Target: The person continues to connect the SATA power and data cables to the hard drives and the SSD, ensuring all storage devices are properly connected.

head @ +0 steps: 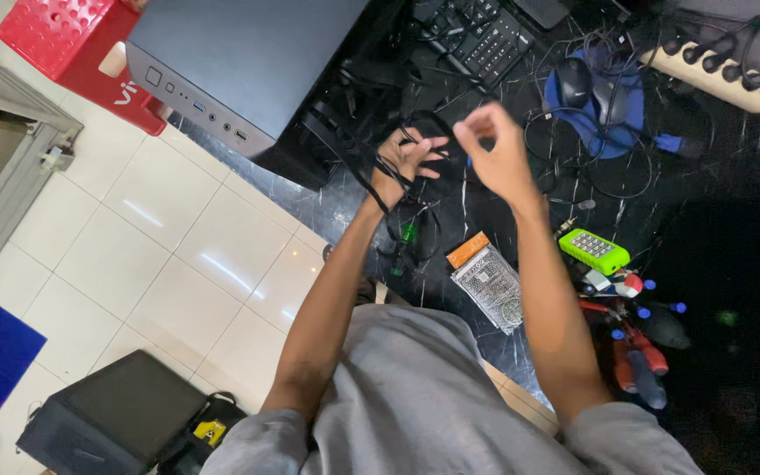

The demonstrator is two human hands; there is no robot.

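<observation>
- The left hand (408, 158) is clenching around a bundle of black cable (371, 180), with loops running across the palm and trailing down past the wrist
- The right hand (494, 149) is pinching a strand of the same cable between thumb and fingertips, raised just beside the left hand and level with it
- The cable is hanging between both hands above the dark marble tabletop (450, 264); its lower loops are dangling toward a small green part (408, 234) near the table edge
- A grey computer case (239, 62) is lying on its side to the left of the hands, with a red plastic stool (72, 44) behind it
- A black keyboard (485, 35), a mouse on a blue pad (573, 84) and a white power strip (714, 75) are sitting beyond the hands among more loose wires
- A green calculator (593, 251), a flat silver packet with an orange edge (487, 281) and red-handled tools (635, 343) are lying to the right, apart from the cable
- Judged from the grip, the handling is going best when the left hand is keeping the loops even and the right hand is feeding one strand at a time under light tension
- Snagging on the loose wires nearby is looking like the main risk, so holding the bundle clear of the tabletop is advisable
</observation>
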